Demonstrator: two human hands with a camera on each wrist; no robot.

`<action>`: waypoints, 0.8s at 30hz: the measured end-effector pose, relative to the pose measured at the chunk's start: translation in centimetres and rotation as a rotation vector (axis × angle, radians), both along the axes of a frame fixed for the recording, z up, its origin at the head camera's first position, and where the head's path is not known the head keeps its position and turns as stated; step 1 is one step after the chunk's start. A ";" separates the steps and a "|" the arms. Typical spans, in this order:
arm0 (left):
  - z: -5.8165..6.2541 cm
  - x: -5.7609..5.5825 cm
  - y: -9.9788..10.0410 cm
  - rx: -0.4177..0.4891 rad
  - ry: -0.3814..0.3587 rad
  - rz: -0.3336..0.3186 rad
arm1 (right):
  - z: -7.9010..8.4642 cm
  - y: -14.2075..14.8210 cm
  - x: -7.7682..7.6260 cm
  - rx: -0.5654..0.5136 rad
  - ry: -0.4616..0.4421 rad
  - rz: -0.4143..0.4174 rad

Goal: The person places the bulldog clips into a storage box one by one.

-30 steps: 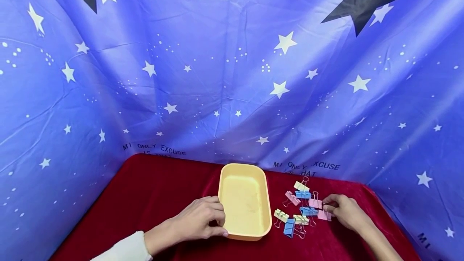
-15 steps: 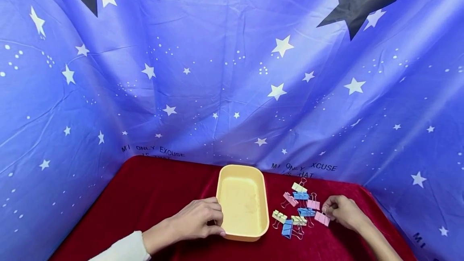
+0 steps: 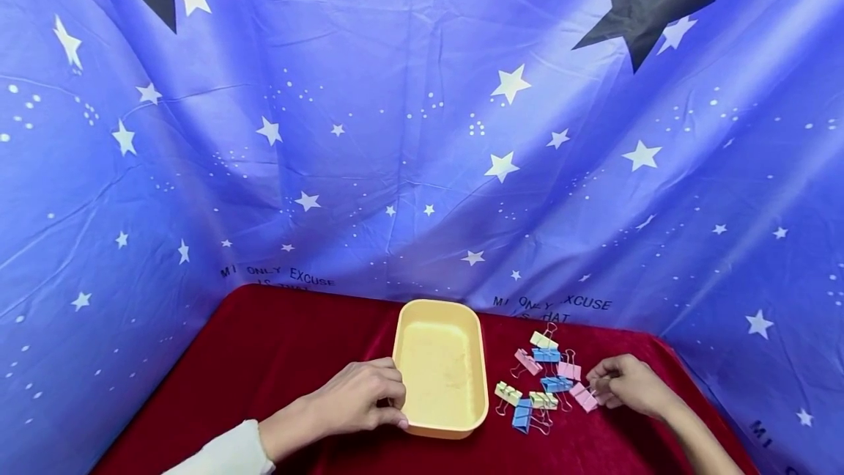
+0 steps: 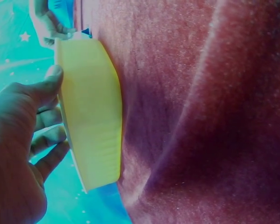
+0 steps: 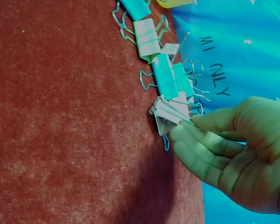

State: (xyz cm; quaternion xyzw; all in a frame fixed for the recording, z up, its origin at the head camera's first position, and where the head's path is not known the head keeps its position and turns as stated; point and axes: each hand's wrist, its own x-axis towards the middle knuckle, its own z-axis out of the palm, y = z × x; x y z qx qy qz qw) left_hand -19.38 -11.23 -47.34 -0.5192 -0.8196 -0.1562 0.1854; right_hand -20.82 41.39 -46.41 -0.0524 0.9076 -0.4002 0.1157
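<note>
At the left of the red cloth (image 3: 277, 358), the person's left hand (image 3: 359, 400) pinches the rim of the yellow tray (image 3: 440, 372) beside its near left corner, the tray extending to the right of the grip. Just right of the tray, a loose cluster includes a blue clip (image 3: 522, 414) and a pale yellow clip (image 3: 508, 393). At the cluster's right edge, the right hand (image 3: 629, 385) pinches a wire handle of a pink clip (image 3: 583, 397) between thumb and fingers; its body juts left beyond the fingertips, toward the other clips
</note>
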 end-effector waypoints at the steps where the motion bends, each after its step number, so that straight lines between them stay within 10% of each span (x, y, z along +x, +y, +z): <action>1: 0.0 0.0 0.0 -0.001 -0.004 0.002 | 0.0 0.2 0.0 -0.023 -0.016 0.006; 24: 0.3 0.1 0.1 -0.007 -0.067 0.024 | 0.3 3.2 0.1 -0.338 -0.270 0.039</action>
